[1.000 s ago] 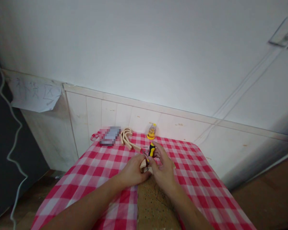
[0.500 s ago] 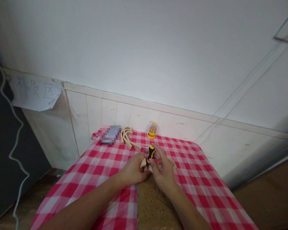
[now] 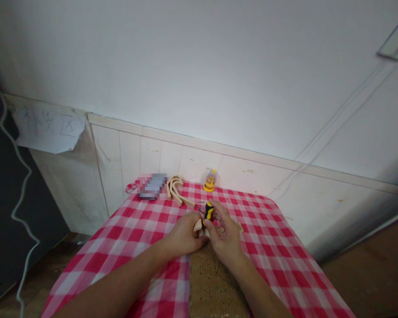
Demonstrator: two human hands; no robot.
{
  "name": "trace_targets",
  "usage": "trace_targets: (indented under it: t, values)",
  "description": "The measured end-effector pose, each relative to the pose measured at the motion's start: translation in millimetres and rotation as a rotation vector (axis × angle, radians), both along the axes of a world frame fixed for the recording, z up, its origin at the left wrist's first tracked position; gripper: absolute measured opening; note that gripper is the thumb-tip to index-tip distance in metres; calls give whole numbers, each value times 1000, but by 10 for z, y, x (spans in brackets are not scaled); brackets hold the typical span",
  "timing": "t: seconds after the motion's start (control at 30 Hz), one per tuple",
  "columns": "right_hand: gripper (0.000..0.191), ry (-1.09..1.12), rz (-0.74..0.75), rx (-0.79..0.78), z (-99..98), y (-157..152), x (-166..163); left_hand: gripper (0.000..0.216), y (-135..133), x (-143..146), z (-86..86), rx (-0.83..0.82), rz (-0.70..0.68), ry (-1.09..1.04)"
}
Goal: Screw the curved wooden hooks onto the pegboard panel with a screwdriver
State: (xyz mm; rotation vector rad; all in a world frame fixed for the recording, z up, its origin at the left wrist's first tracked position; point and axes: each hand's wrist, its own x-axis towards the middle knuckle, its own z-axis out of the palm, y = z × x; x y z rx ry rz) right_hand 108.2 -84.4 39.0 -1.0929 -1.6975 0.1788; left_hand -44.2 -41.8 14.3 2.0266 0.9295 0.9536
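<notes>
Both forearms reached forward from the lower edge of the view and converged at the middle. The left hand point(image 3: 183, 236) lay palm down, fingers curled, its thumb and fingertips pinched together at the front. The right hand point(image 3: 226, 234) sat just beside it, fingers bent upward in a closed grip, thumb meeting the left fingertips.

Over the last second the right hand point(image 3: 226, 232) has closed its fingers point(image 3: 208, 224) more tightly on the yellow-and-black screwdriver point(image 3: 208, 213), which now stands lower and nearer the small wooden piece point(image 3: 199, 226) under the left hand point(image 3: 185, 233). The handle has turned slightly between the fingers since half a second ago.
</notes>
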Motion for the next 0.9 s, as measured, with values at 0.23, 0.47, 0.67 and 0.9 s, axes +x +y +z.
trace_targets:
  t: [0.23, 0.47, 0.67, 0.9]
  values:
    - [46, -37, -19, 33, 61, -12, -2, 22, 16, 4, -38, -2, -9, -3]
    - [46, -26, -12, 24, 57, -15, 6, 22, 20, -8, -32, 7, -13, -14]
    - [44, 48, 66, -45, -18, -14, 53, 24, 19, -33, -27, 24, -50, -47]
    - [46, 46, 58, -43, -51, 19, 61, 22, 6, -36, -14, -12, -81, -81]
